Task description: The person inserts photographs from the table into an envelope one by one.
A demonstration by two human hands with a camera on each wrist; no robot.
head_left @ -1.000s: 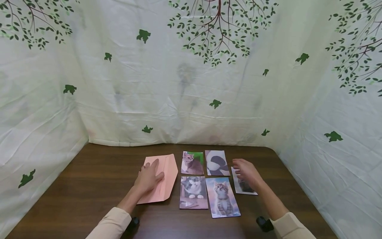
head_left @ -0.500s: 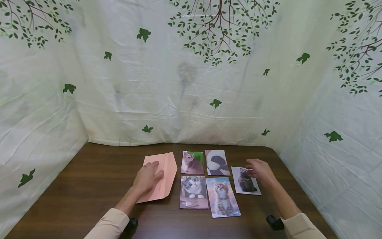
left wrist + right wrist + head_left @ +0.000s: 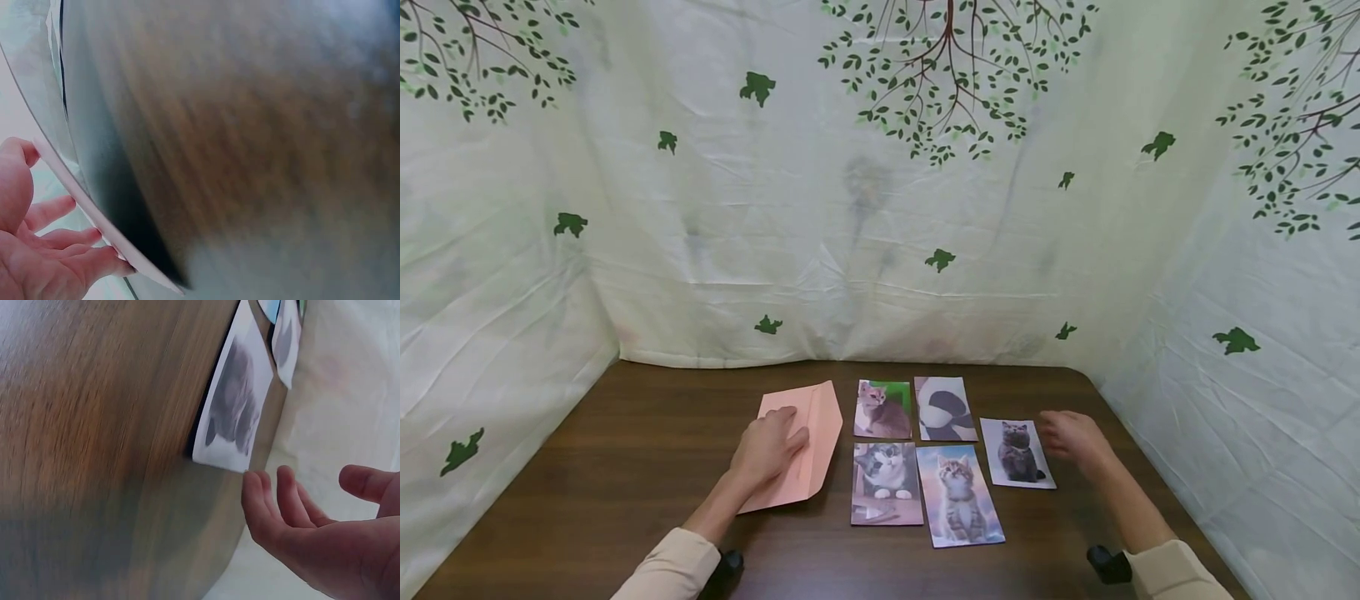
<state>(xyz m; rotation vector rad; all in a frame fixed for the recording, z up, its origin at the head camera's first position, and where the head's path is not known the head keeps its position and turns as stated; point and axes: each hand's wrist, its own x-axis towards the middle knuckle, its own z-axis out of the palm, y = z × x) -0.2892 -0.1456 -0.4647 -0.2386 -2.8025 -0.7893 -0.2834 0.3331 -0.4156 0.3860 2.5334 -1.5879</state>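
My left hand (image 3: 765, 448) rests on a pink envelope (image 3: 822, 421) left of the middle, fingertips and thumb set on its upper face. In the left wrist view the envelope (image 3: 84, 203) shows nearly edge-on, with a dark shadow along its underside. At the right, my right hand (image 3: 1077, 442) holds nothing; its fingers are loosely bent beside a photo card of a dark cat (image 3: 1018, 450). The right wrist view has the fingertips close by a corner of that card (image 3: 234, 400), thumb apart from the fingers.
Several more cat picture cards lie between the hands: a cat on green (image 3: 883, 410), a grey-and-white close-up (image 3: 945, 408), a cat with white paws (image 3: 887, 483) and a striped kitten (image 3: 961, 496). A leaf-printed cloth (image 3: 865, 217) hangs behind the brown table (image 3: 625, 467).
My right hand has moved right, off the dark cat card, which has shifted slightly right and is now uncovered. My left hand stays on the envelope, which has shifted slightly left.
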